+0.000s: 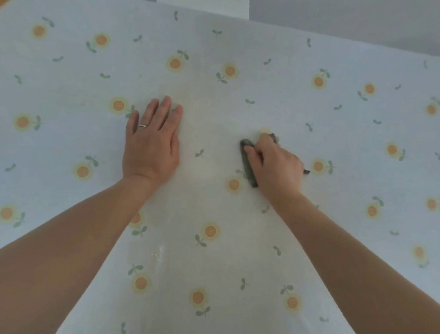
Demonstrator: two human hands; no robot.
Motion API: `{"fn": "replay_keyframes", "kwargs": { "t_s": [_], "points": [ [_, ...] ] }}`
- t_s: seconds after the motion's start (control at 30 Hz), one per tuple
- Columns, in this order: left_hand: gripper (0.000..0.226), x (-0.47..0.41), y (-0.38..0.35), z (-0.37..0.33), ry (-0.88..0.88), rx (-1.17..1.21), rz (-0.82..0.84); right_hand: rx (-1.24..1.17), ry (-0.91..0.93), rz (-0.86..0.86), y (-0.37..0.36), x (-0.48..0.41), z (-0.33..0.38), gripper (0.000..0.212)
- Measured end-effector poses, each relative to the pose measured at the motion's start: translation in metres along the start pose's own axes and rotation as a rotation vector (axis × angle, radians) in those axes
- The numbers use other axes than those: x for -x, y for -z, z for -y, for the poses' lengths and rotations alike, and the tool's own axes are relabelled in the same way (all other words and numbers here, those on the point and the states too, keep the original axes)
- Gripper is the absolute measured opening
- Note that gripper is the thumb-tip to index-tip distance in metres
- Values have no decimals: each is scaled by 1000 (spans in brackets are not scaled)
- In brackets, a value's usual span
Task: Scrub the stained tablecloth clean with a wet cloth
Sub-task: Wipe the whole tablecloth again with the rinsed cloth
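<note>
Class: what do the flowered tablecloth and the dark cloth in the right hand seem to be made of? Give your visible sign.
The tablecloth: probably plastic-coated or vinyl sheet, smooth and printed; it lies flat with a faint shiny smear. The dark cloth: seemingly soft woven fabric, matt; it bunches into folds under the right hand.

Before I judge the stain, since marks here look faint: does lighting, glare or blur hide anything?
Head view: soft, even light, no hard shadows; a warmer yellowish band down the tablecloth; a glossy streak low in frame; wide-angle bending at the edges; the dark cloth in the right hand slightly blurred.
</note>
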State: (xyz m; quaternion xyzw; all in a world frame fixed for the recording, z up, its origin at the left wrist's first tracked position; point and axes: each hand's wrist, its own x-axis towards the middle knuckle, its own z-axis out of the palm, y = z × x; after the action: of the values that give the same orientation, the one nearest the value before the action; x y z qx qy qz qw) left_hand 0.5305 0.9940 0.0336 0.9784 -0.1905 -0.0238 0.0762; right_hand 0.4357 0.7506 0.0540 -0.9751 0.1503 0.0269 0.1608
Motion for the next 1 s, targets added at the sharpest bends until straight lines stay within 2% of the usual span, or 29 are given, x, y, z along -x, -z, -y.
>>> {"fn": "replay_keyframes", "kwargs": {
  "t_s": [0.13, 0.23, 0.3, 0.43, 0.5, 0.6, 0.63, 0.7, 0.8, 0.87, 0.93, 1.0],
  "points": [
    [55, 0, -1, 0, 1, 13, -8, 59, -327, -162, 23, -66, -41, 37],
    [55, 0, -3, 2, -5, -9, -8, -5, -488, -242, 20, -127, -24, 29],
    [55, -1, -3, 1, -2, -7, -15, -41, -411, -197, 9, -144, 6, 25],
    [55, 1, -3, 1, 12, -1, -16, -41, -42, 31, -14, -91, 69, 27],
    [55, 2, -2, 1, 10, 13, -15, -46, 128, 86, -15, -42, 64, 29],
    [54, 0, 0, 0, -2, 13, -19, -13, 270, 18, -3, -3, 11, 35],
    [54, -1, -1, 0, -6, 14, -22, 11, 254, 18, 3, -8, -10, 36],
    [55, 0, -3, 0, -2, 12, -23, 61, 85, 31, 16, -39, -36, 38],
    [56, 0, -3, 2, -9, -7, -9, 77, -220, -156, 28, -113, -42, 37],
    [57, -1, -3, 3, -10, -1, -9, 32, -393, -221, 26, -158, -26, 32],
    [57, 0, -3, 2, -3, 0, -7, -20, -408, -212, 15, -183, 5, 27],
    [57, -1, -3, 3, -2, -3, -5, -41, -274, -144, 2, -179, 46, 24]
  ]
}}
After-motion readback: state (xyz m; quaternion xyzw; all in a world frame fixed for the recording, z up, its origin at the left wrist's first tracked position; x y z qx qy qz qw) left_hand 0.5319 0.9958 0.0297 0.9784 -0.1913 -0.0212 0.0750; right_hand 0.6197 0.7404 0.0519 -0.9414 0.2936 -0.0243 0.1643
